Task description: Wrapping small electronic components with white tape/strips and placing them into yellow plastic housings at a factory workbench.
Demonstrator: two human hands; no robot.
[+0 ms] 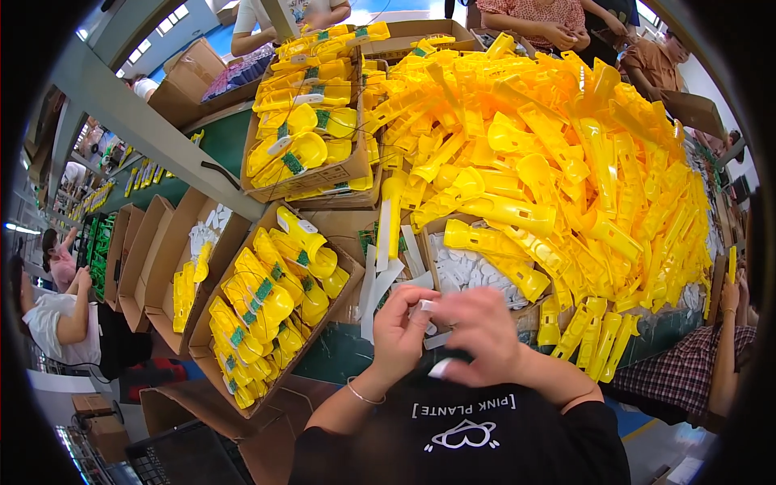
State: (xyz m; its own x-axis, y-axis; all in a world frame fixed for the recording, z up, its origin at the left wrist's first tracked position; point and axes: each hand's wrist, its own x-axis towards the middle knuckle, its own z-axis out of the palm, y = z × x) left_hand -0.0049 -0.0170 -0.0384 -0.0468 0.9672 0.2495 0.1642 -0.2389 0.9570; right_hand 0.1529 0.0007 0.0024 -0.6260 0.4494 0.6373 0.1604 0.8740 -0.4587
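Note:
In front of my chest both hands are raised close together. My left hand (398, 331) pinches a small white plastic piece (426, 305) between thumb and fingertips. My right hand (478, 335) is beside it, its upper fingers smeared by motion near that piece. A second white piece (439, 369) shows at the lower curled fingers of the right hand; its exact shape is blurred. Just beyond the hands is a box of loose white plastic parts (473, 271), partly covered by yellow plastic housings (501, 210) from a large heap.
At left, a cardboard box (279, 388) holds yellow housings with green circuit boards; another filled box (343, 171) stands behind it. White strips (380, 295) lie between boxes. Several yellow housings (602, 339) rest at the table's near edge. Other people sit around, including one at right (687, 372).

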